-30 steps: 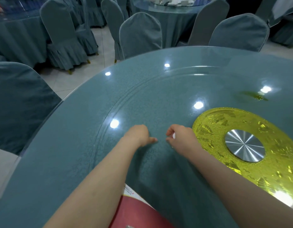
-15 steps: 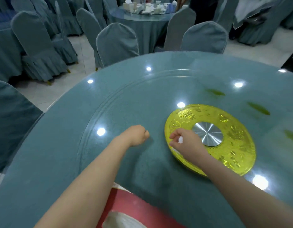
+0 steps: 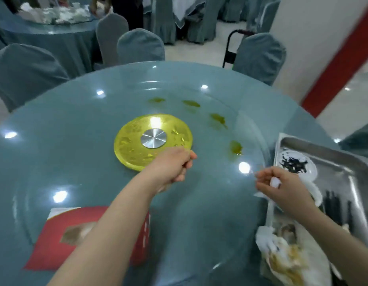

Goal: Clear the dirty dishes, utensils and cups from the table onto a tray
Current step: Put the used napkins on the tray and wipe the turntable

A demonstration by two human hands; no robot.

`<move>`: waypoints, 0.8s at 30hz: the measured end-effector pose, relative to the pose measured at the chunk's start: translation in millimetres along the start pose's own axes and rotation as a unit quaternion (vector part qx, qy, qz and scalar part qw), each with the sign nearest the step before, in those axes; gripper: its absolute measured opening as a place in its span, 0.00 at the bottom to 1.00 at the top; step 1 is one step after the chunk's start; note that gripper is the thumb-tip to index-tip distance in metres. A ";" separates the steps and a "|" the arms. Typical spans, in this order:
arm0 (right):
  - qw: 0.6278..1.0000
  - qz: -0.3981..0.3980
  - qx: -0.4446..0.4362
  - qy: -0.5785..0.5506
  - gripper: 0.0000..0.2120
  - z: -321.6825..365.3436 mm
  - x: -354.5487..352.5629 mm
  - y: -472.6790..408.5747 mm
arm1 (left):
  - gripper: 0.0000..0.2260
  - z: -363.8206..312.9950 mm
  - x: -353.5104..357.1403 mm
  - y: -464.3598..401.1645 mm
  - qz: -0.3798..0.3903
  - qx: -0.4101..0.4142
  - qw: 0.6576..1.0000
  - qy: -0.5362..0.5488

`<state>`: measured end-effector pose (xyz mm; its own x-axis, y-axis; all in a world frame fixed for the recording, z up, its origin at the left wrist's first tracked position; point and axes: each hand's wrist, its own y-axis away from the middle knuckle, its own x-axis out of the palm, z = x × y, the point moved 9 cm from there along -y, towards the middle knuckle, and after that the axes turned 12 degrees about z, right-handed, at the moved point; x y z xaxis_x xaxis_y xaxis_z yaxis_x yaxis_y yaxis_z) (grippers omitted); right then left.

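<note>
Our right hand (image 3: 282, 188) sits at the left rim of the steel tray (image 3: 356, 162), fingers curled and pinching a small white scrap (image 3: 275, 183) that we cannot identify; the tray lies directly to its right, so we judge the coming move to be a short carry over the raised rim. Our left hand (image 3: 174, 166) is well apart from the tray, over the near edge of the yellow disc (image 3: 129, 141) at the bench centre, fingers loosely curled with nothing visibly held. The tray is dull brushed metal with rounded corners; in it rest a white plate (image 3: 309, 172) flecked with dark scraps, dark chopsticks (image 3: 336, 205) lying lengthwise toward us, and crumpled stained napkins (image 3: 286, 256) spilling over its near corner. The bench (image 3: 55, 162) is glossy glass over blue-green cloth, marked by greenish smears (image 3: 234, 146). A red card (image 3: 53, 250) lies flat near us.
</note>
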<state>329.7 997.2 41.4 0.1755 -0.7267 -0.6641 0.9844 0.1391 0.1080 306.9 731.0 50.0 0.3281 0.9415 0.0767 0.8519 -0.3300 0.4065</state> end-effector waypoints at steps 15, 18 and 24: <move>0.964 -0.130 0.210 -0.103 0.07 -200.3 -95.1 162.6 | 0.08 72.3 261.2 -36.1 0.122 -0.085 0.986 0.070; 0.969 -0.106 0.196 -0.107 0.05 -198.6 -91.8 149.7 | 0.11 93.3 273.5 -44.5 0.104 -0.088 0.990 0.022; 0.971 -0.097 0.169 -0.138 0.02 -201.0 -91.5 136.2 | 0.10 98.4 265.6 -40.2 0.074 -0.055 0.996 0.011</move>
<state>444.9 1217.9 -31.7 -0.0625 -0.8761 -0.4780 0.9393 -0.2135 0.2684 400.0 987.7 -35.6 0.4369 0.8848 0.1621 0.7444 -0.4568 0.4871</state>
